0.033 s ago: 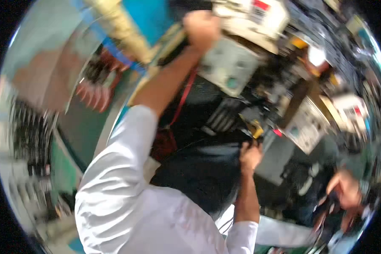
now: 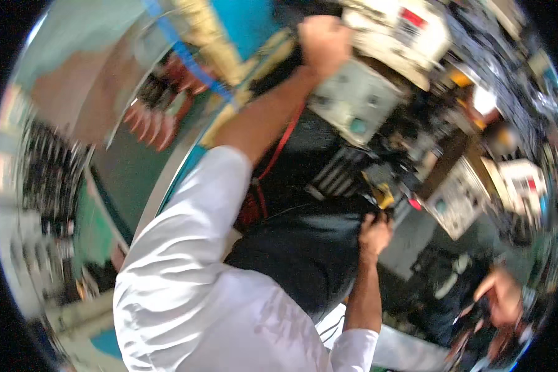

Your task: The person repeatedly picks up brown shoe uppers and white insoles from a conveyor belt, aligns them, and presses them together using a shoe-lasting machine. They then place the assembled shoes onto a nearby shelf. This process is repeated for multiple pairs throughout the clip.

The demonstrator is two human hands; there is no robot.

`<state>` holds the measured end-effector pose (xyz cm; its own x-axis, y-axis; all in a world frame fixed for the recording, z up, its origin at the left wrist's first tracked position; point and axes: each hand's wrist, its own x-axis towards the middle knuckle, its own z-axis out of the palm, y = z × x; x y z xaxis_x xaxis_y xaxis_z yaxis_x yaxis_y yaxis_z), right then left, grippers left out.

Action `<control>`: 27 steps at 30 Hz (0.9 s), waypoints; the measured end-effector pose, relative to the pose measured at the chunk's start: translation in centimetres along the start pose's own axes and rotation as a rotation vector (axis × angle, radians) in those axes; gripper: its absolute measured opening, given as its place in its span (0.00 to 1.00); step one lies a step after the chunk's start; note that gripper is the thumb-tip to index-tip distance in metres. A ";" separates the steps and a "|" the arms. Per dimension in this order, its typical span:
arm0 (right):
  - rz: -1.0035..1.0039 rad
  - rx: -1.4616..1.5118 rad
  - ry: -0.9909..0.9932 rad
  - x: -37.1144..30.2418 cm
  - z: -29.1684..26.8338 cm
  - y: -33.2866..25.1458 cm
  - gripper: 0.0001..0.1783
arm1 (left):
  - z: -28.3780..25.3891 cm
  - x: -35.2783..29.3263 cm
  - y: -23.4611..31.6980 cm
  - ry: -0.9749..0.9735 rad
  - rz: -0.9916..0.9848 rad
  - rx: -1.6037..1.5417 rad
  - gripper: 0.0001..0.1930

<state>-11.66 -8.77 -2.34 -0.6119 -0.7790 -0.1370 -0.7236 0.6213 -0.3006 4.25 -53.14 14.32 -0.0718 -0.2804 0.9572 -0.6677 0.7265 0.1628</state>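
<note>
My left hand (image 2: 324, 42) is raised at the far side, closed like a fist beside the end of a cream sewing machine (image 2: 403, 37). What it grips, if anything, is hidden. Lower down, my right hand (image 2: 375, 235) has its fingers curled at the far end of black cloth (image 2: 297, 251) that covers my lap. Just beyond those fingers is a small yellow part (image 2: 383, 197). A pale control box (image 2: 356, 102) hangs under the machine, near my left forearm.
A red cable (image 2: 285, 139) runs below my left forearm. Beyond the lap lies a ribbed grey pedal (image 2: 338, 173). At the right are a second sewing machine (image 2: 519, 180), its box (image 2: 456, 201) and another person's hand (image 2: 502, 294). A blue surface (image 2: 242, 28) with a yellow edge stands far left.
The whole view has shifted, so most things sit slightly farther right. Both hands keep about the same pose and place relative to the machine and the cloth.
</note>
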 end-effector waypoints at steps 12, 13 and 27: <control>-0.086 -0.050 0.177 -0.8 2.9 1.5 0.28 | -2.6 0.3 0.2 -0.162 0.044 -0.036 0.07; -0.105 -0.055 0.204 -1.2 2.8 1.6 0.28 | -3.1 0.7 0.6 -0.168 0.036 -0.049 0.08; 0.139 0.040 0.097 -3.2 0.1 0.1 0.34 | -6.1 -5.3 9.9 -0.794 -0.178 -0.687 0.13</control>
<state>-9.78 -6.22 -2.08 -0.7347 -0.6726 -0.0886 -0.6176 0.7172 -0.3228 2.52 -40.67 12.26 -0.6428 -0.5663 0.5159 -0.1726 0.7632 0.6227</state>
